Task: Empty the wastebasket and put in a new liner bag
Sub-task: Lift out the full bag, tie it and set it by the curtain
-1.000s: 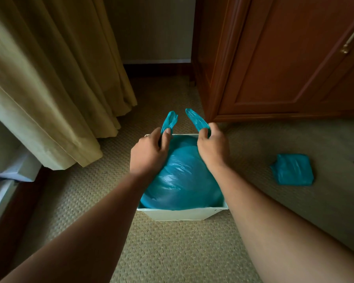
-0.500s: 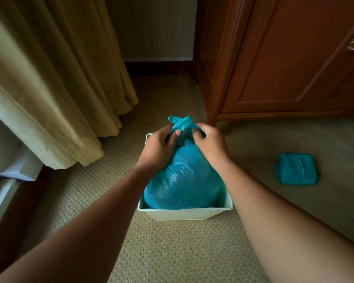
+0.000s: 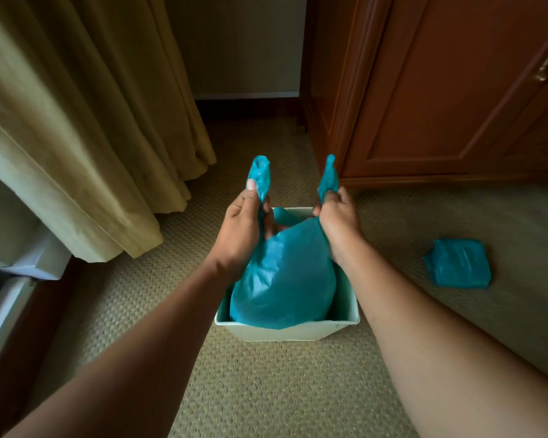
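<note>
Fingers of the left hand (image 3: 244,222) and right hand (image 3: 337,222) each pinch a handle of the full teal bag (image 3: 285,279), which sits in the white wastebasket (image 3: 285,331). Tying off seems underway; next, knot and lift out (a folded liner (image 3: 457,263) waits at right).

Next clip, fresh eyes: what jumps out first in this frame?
The full teal bag sitting in the white wastebasket at centre, its two ends pulled up and apart, one pinched in the left hand, the other in the right hand. Next, a folded teal liner lying on the carpet to the right, below the wooden cabinet.
</note>
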Tool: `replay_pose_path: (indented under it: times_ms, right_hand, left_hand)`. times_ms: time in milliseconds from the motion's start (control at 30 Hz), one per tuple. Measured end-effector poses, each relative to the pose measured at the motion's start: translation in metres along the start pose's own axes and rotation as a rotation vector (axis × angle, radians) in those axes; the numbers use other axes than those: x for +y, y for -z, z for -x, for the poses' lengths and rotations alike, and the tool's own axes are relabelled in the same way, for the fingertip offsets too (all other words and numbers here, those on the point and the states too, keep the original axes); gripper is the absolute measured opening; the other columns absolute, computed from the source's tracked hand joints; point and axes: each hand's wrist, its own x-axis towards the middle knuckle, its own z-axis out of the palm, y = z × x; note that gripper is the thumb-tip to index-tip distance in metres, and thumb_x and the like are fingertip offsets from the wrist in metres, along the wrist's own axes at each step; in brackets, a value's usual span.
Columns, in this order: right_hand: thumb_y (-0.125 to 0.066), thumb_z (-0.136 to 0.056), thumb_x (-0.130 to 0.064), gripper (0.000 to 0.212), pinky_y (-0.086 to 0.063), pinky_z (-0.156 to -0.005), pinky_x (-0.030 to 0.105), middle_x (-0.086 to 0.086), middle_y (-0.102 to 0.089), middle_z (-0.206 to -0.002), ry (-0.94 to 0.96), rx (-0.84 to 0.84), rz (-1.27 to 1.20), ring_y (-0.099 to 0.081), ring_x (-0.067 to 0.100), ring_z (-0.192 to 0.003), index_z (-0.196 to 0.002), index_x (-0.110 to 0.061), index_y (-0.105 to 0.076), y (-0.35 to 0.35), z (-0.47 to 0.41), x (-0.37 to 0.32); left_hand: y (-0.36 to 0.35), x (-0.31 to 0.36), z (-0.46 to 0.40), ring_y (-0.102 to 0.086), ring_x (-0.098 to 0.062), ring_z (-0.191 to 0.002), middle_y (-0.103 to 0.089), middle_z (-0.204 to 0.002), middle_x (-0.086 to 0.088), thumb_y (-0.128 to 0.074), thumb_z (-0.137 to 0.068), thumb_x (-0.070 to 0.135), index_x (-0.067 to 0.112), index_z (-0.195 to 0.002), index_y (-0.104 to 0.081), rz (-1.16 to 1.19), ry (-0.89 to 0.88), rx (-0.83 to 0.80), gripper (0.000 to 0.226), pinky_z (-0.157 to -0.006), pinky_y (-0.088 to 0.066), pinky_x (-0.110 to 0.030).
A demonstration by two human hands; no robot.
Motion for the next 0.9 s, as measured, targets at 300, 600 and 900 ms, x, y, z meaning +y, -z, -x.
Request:
replay_pose_path:
  times_ms: [300,600,900]
  right_hand:
    - [-0.052,-0.095,-0.012,0.026,-0.048,-0.068,0.032,0.001,-0.059,-0.077,-0.289,0.046,-0.326,-0.055,0.016,-0.068,-0.105,-0.027,-0.07,0.019,0.002,-0.007]
    - [-0.045,-0.098,-0.023,0.023,-0.05,-0.077,0.037,0.015,-0.071,-0.103,0.246,0.045,0.528,-0.065,0.036,-0.095,-0.102,-0.013,-0.066,-0.004,0.006,0.009]
    - [-0.038,-0.087,-0.035,0.041,-0.053,-0.097,0.042,0.005,-0.072,-0.112,0.152,-0.28,0.504,-0.067,0.025,-0.104,-0.114,-0.031,-0.069,-0.001,0.016,0.0]
  left_hand:
    - [0.016,-0.006,-0.006,-0.037,-0.011,-0.048,-0.037,-0.058,0.003,-0.035,-0.103,0.051,0.018,-0.084,-0.053,0.055,0.167,0.234,0.042,-0.05,-0.039,-0.024]
    - [0.003,-0.022,-0.006,-0.059,-0.016,-0.087,-0.064,-0.088,0.004,-0.03,-0.102,0.039,0.018,-0.091,-0.063,-0.799,-0.014,0.198,0.04,-0.081,-0.044,-0.035]
    - [0.021,-0.019,-0.019,-0.06,-0.012,-0.06,-0.071,-0.069,0.002,-0.059,-0.097,0.04,0.017,-0.099,-0.061,-0.539,0.112,0.089,0.023,-0.058,-0.049,-0.029]
